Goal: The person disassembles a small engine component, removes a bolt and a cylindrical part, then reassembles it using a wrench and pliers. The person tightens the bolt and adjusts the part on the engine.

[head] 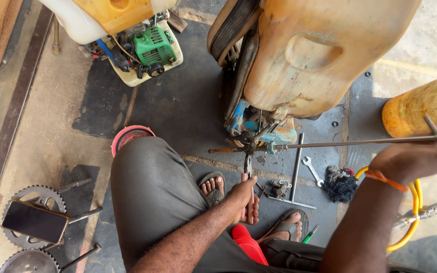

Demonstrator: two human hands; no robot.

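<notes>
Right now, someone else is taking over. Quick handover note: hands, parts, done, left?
Left hand: gripping red-handled pliers, jaws at the blue sprayer pump under the dirty beige plastic tank.
Right hand: holding the T-handle end of a long steel rod that runs to the same joint.
Small open-ended spanner and L-shaped metal bar lie on the floor close by.
Done: cannot tell. Left: the rod and pump remain joined.

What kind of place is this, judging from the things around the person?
Probably a small repair workshop for engine-powered sprayers, worked on the floor. A green small engine stands nearby, a spanner lies on the stained concrete floor, and toothed sprockets rest at the left.
</notes>
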